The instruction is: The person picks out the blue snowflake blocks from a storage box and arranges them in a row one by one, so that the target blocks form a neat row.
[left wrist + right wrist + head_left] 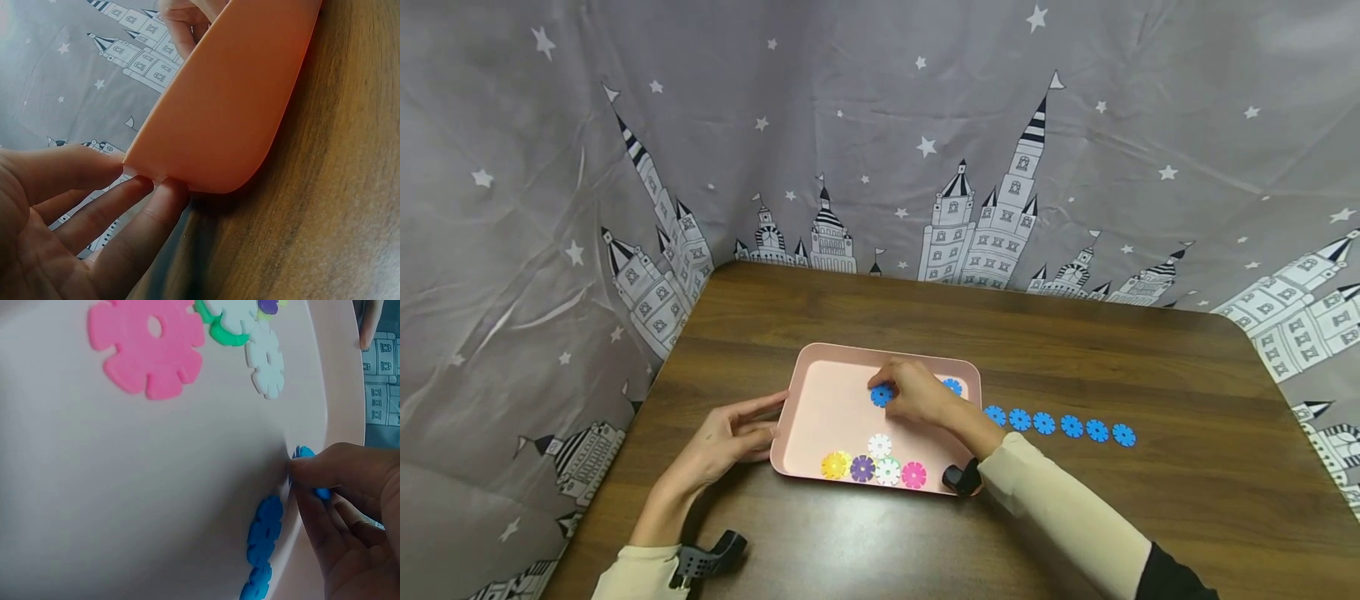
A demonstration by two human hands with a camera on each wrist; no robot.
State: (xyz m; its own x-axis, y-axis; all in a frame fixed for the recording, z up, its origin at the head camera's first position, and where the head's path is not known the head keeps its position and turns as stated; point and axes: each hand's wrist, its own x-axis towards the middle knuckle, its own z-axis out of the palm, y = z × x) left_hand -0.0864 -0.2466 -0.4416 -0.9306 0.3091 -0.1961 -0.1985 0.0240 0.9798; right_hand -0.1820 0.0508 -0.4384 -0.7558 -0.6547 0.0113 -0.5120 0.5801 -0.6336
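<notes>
My right hand (917, 392) pinches a blue notched plastic snowflake disc (882, 395) between thumb and fingers, inside the pink tray (820, 425). Beyond that hand, another blue disc (952, 386) sits near the tray's far right corner; the right wrist view shows two blue discs (265, 530) along the wall. With its fingers fairly straight, my left hand (722, 442) touches the tray's left wall. In the left wrist view, its fingertips (172, 190) are against the outside of the tray.
Yellow (833, 466), purple (862, 468), white (879, 446) and pink discs (913, 475) lie along the tray's near side, with a green one partly covered. A row of several blue discs (1044, 423) extends right from the tray on the wooden table (1150, 508). A castle-print curtain (880, 125) hangs behind.
</notes>
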